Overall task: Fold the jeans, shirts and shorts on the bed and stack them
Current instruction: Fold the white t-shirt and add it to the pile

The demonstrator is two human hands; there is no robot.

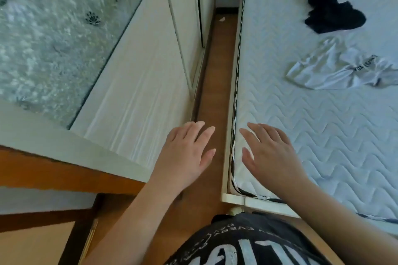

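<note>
— Quilted white mattress, bare of sheets, with two garments lying on it: where do we stand?

— At the foot corner of the bed, both hands out in front of us, palms down, holding nothing. Our left hand hangs over the strip of wood floor between the bed and the white wardrobe; our right hand is over the near edge of the mattress. Each grip is released, fingers spread and straight.

— And the clothes?

— Both lie ahead and to the right, well apart from either hand. The crumpled white shirt, with dark lettering on it, is the nearer; its long axis runs roughly across the bed. The black garment sits beyond it, near the head end, bunched too tightly for us to say whether it is shorts or a shirt. No jeans are in view.

— Which hand goes first?

— The right one, we judge: it is already over the mattress and on the shirt's side. We would likely have to lean or step along the bed to reach it.
</note>
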